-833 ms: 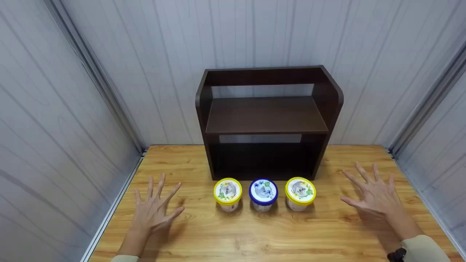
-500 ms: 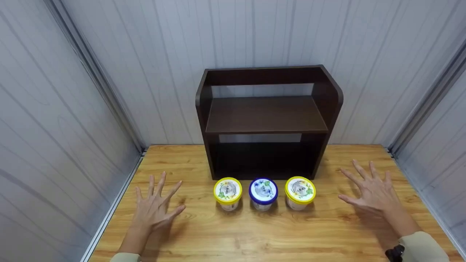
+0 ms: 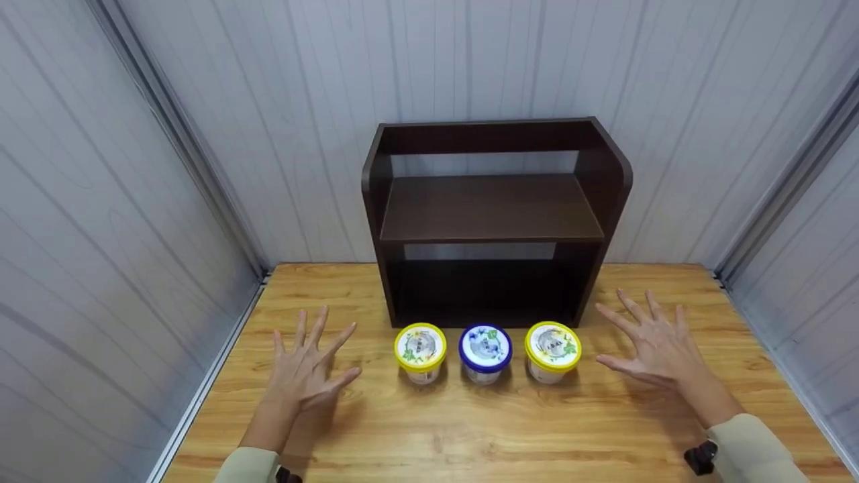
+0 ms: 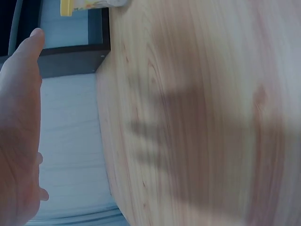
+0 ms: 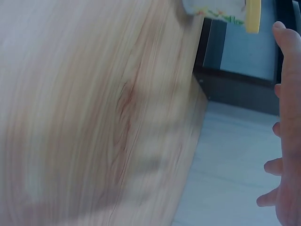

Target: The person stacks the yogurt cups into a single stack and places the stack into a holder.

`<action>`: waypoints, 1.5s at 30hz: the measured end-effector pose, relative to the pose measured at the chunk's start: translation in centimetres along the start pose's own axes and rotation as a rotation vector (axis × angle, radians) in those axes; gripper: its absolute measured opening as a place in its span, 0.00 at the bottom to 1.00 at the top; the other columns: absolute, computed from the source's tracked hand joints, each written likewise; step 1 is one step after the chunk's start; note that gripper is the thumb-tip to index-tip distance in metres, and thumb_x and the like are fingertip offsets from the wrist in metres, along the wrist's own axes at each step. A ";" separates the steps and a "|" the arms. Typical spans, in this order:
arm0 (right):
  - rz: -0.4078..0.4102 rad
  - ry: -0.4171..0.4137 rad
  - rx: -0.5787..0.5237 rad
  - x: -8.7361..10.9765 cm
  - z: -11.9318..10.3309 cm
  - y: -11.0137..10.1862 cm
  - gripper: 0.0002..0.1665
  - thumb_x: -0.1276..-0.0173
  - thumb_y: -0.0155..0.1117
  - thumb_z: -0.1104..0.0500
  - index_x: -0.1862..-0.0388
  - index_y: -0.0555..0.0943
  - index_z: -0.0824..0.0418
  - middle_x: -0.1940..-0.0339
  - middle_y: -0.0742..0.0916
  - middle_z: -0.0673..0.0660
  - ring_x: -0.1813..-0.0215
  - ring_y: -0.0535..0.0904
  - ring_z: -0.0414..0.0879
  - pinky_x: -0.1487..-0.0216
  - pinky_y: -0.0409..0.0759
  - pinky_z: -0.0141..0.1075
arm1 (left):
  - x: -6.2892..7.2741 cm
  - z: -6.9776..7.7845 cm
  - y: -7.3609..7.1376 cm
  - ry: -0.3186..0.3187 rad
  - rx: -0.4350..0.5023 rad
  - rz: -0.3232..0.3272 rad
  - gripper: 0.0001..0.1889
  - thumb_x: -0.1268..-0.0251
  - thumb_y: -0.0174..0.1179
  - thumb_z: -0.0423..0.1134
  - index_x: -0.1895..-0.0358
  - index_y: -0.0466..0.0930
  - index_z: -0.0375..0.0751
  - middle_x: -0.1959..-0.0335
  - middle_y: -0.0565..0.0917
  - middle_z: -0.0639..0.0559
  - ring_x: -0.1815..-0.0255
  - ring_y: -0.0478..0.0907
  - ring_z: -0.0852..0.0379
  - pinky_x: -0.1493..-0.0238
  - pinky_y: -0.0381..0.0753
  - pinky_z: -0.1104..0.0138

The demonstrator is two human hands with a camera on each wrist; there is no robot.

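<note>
Three lidded tubs stand upright in a row on the wooden table (image 3: pixel 456 429). The left tub (image 3: pixel 421 350) has a yellow lid, the middle tub (image 3: pixel 484 350) a blue one, and the right tub (image 3: pixel 553 349) yellow again. All the lids carry a floral print on white. My left hand (image 3: pixel 305 369) hovers left of the row with its fingers spread, nearest the left tub and apart from it. On the other side my right hand (image 3: pixel 654 349) is likewise spread above the table, close to the right tub without touching it. Neither hand holds anything.
Just behind the tubs stands a dark brown two-tier shelf (image 3: pixel 493 208), its lower compartment facing the row. A pale panel wall (image 3: pixel 322 134) rises at the back, and side panels (image 3: pixel 114 235) close in the table left and right.
Both hands have moved inward toward the row of tubs, the right one also slightly forward. The fingers stay spread, and the tubs and shelf stand where they were.
</note>
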State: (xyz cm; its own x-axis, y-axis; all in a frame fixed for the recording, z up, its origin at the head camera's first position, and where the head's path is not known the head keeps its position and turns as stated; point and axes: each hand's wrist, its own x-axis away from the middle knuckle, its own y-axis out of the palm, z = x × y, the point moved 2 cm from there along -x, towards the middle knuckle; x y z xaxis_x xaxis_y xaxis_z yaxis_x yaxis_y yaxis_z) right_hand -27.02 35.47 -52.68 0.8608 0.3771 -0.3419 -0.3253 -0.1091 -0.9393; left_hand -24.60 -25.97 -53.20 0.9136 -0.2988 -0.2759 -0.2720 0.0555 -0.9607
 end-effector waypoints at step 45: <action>0.080 0.078 -0.779 -1.0 -6.6 4.4 0.56 0.48 0.83 0.46 0.21 0.66 0.46 0.22 0.66 0.66 0.25 0.61 0.67 0.38 0.63 0.75 | -2.8 8.1 6.6 -0.111 1.190 0.036 0.56 0.49 0.80 0.45 0.19 0.53 0.58 0.23 0.64 0.43 0.30 0.68 0.37 0.37 0.72 0.38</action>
State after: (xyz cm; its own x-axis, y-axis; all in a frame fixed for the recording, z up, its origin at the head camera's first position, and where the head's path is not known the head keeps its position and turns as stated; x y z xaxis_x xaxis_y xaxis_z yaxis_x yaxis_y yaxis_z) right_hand -26.67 28.52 -56.66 0.8805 0.2783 -0.3837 -0.0442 -0.7577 -0.6512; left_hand -26.47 -17.03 -59.04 0.9483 -0.1983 -0.2479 0.0994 0.9271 -0.3615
